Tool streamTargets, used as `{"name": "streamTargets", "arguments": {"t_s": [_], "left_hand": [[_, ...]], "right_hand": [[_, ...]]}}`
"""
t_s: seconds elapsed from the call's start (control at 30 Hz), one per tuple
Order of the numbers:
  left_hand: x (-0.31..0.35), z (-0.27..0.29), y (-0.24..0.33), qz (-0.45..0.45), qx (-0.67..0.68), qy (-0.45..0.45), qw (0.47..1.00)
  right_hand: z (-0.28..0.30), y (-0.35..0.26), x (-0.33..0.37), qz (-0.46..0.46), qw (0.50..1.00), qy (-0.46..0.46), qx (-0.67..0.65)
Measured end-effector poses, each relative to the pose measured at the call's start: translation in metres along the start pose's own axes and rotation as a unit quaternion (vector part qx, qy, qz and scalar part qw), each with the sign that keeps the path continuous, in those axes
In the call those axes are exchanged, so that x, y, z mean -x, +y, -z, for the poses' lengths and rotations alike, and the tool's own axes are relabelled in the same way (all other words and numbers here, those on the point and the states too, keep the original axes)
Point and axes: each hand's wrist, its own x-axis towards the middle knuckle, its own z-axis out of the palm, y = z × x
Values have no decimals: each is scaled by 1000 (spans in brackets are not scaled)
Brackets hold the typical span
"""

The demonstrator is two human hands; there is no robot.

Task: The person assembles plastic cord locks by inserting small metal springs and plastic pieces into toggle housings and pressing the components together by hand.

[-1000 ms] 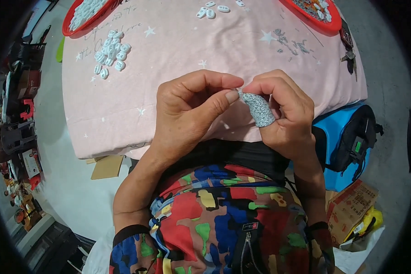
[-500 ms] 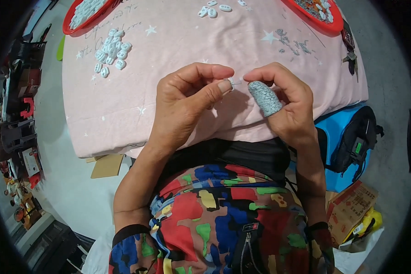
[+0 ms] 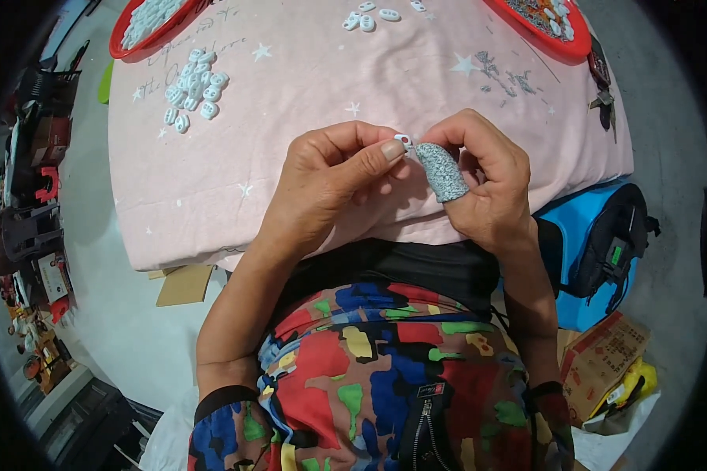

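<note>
While left hand (image 3: pixel 322 179) pinches white piece (image 3: pixel 407 143) | right hand (image 3: pixel 491 179) curls beside it, grasp unclear | loosened pinch could drop it

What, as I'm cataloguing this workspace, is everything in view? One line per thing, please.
Tablecloth: one, pink with white stars, centre
Trays: two, red, far corners
Small oval pieces: about twenty, white, left pile; about six, far middle
Metal bits: many, grey, cloth's right
Tool-like item: kind unclear, dark, right table edge
Bag-like item: one, blue and black, right
Cardboard box: one, brown, lower right
Yellow item: one, yellow, beside box
Cardboard sheet: one, brown, floor left
Chair: one, dark, left
Patterned top: one, multicoloured, worn
Finger cover: one, mottled grey, right thumb
Left hand: one, bare, fingers holding white piece
Right hand: one, beside left fingertips
</note>
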Motion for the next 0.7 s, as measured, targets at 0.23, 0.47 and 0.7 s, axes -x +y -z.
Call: {"name": "streamTargets", "arguments": {"t_s": [0.23,0.47,0.7], "left_hand": [[1,-5,-9,-47,-17,4,999],[3,-7,-7,-36,14,21,999],[0,1,-3,-14,-2,30,999]], "right_hand": [[-7,-1,-2,33,999,14,27],[-11,1,-3,37,999,15,22],[-8,12,-9,-81,992,-31,-90]]}}
